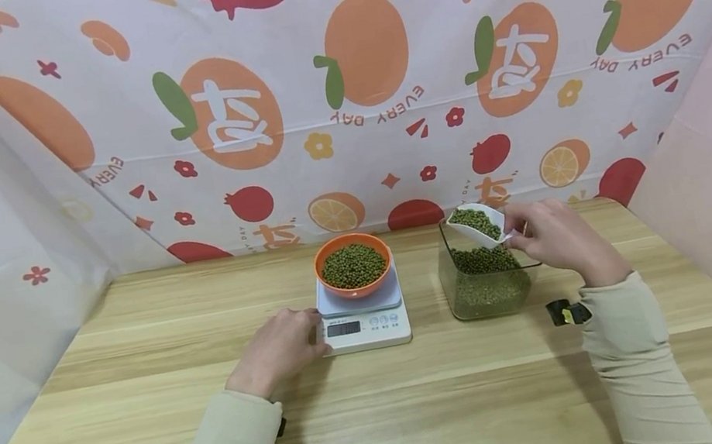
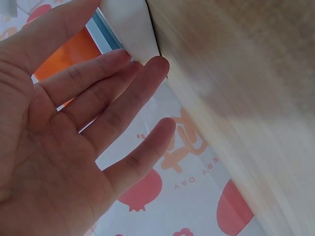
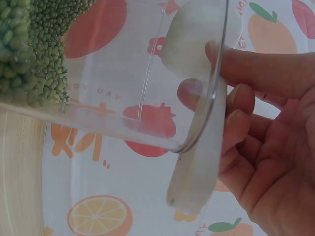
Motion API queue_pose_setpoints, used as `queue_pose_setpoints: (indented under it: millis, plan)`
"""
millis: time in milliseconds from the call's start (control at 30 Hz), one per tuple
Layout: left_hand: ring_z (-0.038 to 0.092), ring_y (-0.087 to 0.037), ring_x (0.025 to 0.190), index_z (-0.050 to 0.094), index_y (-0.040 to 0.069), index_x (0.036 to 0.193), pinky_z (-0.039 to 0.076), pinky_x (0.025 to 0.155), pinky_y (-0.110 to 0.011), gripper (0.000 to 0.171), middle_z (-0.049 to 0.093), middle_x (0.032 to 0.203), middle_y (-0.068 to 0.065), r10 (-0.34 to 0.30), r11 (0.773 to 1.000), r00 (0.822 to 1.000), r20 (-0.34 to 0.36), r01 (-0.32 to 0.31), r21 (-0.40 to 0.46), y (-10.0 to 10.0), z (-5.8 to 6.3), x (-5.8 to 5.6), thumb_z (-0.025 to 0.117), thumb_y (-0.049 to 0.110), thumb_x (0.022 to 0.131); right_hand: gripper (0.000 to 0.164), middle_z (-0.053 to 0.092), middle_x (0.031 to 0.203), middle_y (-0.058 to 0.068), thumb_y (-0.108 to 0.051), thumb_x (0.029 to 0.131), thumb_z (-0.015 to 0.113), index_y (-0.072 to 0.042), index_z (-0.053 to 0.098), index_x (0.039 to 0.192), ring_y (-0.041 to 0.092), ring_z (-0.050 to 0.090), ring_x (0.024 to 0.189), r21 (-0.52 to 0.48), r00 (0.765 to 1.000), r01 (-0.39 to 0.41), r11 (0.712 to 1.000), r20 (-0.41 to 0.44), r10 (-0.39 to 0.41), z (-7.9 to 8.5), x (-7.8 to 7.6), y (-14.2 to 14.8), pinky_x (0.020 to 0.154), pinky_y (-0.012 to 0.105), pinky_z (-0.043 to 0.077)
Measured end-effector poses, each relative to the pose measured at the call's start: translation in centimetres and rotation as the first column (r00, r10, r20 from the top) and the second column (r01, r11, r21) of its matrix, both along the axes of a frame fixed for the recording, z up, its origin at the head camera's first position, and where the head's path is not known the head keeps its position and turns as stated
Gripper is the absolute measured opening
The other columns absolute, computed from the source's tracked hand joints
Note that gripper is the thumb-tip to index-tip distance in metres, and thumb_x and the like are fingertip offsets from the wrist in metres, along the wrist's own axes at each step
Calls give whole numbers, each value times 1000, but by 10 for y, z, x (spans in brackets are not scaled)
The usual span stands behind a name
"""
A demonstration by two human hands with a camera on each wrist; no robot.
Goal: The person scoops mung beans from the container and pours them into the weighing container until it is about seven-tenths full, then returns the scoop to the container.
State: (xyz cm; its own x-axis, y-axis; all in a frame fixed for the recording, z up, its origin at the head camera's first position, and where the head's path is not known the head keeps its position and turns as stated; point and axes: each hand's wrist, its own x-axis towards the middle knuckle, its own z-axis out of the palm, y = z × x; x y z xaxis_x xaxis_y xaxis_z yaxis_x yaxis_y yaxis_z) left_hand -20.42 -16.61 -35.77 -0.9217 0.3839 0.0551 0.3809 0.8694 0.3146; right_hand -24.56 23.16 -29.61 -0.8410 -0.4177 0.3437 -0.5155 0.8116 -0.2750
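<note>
My right hand (image 1: 552, 235) grips a white scoop (image 1: 493, 219) heaped with green mung beans, held tilted over a clear square container (image 1: 491, 293). More mung beans (image 3: 47, 49) lie inside that container, seen through its wall in the right wrist view. My left hand (image 1: 284, 348) touches the left edge of a white kitchen scale (image 1: 368, 336) with its fingertips. In the left wrist view the left fingers (image 2: 123, 105) are extended and spread beside the scale. An orange bowl (image 1: 358, 292) full of mung beans stands on the scale's platform; the display's digits are too small to read.
A light wooden table (image 1: 432, 421) carries everything. Behind it hangs a white fruit-print curtain (image 1: 318, 165), close to the bowl and container. A black strap-like piece (image 1: 567, 312) hangs by the right sleeve.
</note>
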Motion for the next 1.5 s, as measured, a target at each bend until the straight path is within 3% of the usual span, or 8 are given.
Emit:
queue_pose_setpoints:
  millis: [333, 800, 1000, 1500]
  plan:
    - [47, -15, 63, 73, -8, 103, 40, 57, -29, 31, 67, 84, -8, -14, 1000, 1000, -8, 14, 16, -1, 2, -2, 86, 8, 79, 17, 69, 73, 3, 1, 84, 76, -10, 63, 80, 20, 63, 68, -12, 1000, -10, 1000, -15, 10, 2, -1, 0, 63, 41, 46]
    - [51, -17, 69, 73, -6, 106, 44, 64, -33, 34, 70, 91, -9, 6, 1000, 998, 55, -6, 8, 7, 9, -6, 87, 9, 79, 18, 67, 72, 0, 5, 81, 74, -9, 62, 79, 18, 62, 68, -9, 999, -49, 999, 2, 49, 4, -10, 8, 62, 38, 46]
    - [51, -18, 70, 73, -8, 107, 46, 66, -34, 36, 71, 96, -13, 11, 1000, 999, 46, -11, 1, 5, 13, -8, 87, 9, 79, 19, 67, 74, 0, 3, 83, 74, -11, 63, 79, 17, 61, 69, -10, 998, -67, 998, 2, 67, 11, -19, 5, 63, 39, 45]
    - [50, -17, 67, 72, -9, 108, 45, 63, -33, 37, 72, 96, -15, -2, 1000, 1000, 24, 2, 1, 4, 11, -6, 87, 8, 79, 14, 69, 75, 2, 2, 86, 74, -8, 65, 81, 19, 64, 71, 12, 998, -67, 998, 20, 67, 19, -20, -5, 67, 41, 46]
